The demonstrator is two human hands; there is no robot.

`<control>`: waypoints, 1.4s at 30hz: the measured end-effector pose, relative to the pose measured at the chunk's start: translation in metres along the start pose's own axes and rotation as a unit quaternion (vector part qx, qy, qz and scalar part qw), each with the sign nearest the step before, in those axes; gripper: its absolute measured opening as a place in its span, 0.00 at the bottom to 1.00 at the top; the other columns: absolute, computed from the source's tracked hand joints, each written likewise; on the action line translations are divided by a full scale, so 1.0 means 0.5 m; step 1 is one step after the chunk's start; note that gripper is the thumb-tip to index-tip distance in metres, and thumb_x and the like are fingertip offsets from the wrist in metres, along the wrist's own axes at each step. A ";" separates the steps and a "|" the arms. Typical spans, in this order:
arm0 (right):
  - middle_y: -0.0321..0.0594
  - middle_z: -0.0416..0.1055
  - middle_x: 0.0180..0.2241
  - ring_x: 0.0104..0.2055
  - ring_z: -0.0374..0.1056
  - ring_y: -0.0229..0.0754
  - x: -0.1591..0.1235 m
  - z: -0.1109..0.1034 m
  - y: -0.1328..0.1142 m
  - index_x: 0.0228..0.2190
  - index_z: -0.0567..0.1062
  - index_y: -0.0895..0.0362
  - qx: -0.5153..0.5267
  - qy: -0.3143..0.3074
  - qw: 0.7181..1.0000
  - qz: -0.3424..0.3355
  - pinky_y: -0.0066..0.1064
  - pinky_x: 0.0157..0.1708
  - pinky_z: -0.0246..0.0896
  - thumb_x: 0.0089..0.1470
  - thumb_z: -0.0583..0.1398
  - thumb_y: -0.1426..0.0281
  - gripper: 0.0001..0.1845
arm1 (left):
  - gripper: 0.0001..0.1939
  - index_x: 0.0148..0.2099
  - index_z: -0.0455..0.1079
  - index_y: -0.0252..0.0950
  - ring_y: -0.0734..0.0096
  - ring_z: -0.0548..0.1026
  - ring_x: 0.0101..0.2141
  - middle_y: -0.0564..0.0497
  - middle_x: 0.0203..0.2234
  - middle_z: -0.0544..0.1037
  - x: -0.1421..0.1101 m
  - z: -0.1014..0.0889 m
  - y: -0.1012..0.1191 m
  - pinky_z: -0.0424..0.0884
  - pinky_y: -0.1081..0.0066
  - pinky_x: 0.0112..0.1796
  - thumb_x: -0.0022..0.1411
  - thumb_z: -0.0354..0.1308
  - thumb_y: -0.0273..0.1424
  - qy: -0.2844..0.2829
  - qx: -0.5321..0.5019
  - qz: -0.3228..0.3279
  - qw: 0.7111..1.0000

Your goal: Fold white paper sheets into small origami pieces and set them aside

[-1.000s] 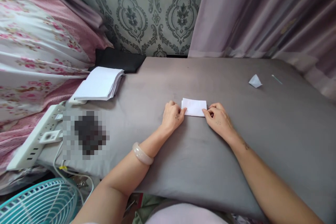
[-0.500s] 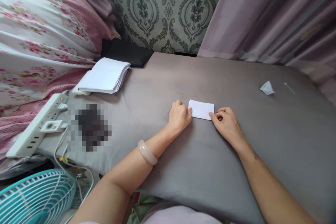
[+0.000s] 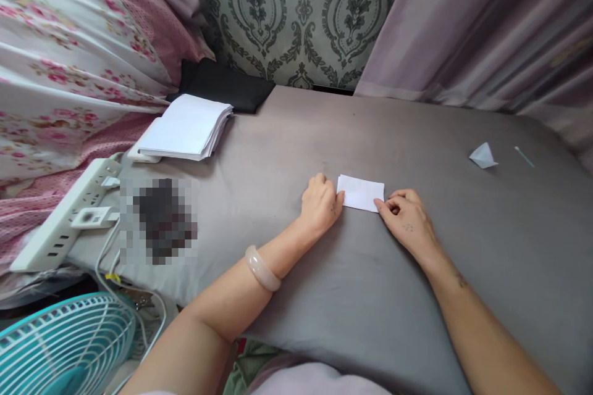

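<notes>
A folded white sheet of paper [image 3: 361,192] lies flat on the grey cloth-covered table [image 3: 287,142], in front of me. My left hand [image 3: 320,199] is closed at its left edge, the thumb pressing on the paper and the other fingers curled. At the lower right corner, my right hand [image 3: 407,217] pinches the paper between thumb and fingers. A pale bangle [image 3: 262,269] circles my left forearm. The undersides of the fingers are hidden.
A stack of white paper [image 3: 188,126] lies at the back left before a black folded item [image 3: 227,86]. A power strip [image 3: 69,216] with cables and a teal fan [image 3: 69,345] are at left. A small folded paper [image 3: 483,155] and a cotton swab [image 3: 524,156] lie right.
The view has shifted slightly, so the scene sits a little differently in the picture. Both hands keep the same hold on the folded paper, which looks unchanged.
</notes>
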State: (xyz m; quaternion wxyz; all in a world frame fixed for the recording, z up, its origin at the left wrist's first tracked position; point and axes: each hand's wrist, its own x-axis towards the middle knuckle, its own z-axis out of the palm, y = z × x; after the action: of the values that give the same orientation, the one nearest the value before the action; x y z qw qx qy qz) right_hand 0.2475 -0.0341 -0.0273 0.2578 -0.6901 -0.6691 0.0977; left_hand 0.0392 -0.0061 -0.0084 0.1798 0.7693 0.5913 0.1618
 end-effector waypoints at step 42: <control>0.43 0.67 0.36 0.30 0.65 0.40 0.001 -0.002 -0.001 0.20 0.70 0.54 0.011 -0.014 1.000 0.005 0.37 0.36 0.63 0.54 0.57 0.52 0.21 | 0.26 0.66 0.55 0.26 0.44 0.53 0.63 0.43 0.65 0.58 -0.013 0.008 -0.009 0.58 0.54 0.58 0.66 0.42 0.24 -0.076 0.088 0.132 0.984</control>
State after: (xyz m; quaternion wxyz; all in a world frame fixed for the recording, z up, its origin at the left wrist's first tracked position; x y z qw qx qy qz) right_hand 0.2477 -0.0337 -0.0258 0.2557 -0.6893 -0.6678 0.1164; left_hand 0.0357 -0.0115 -0.0145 0.1333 0.8635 0.4811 0.0726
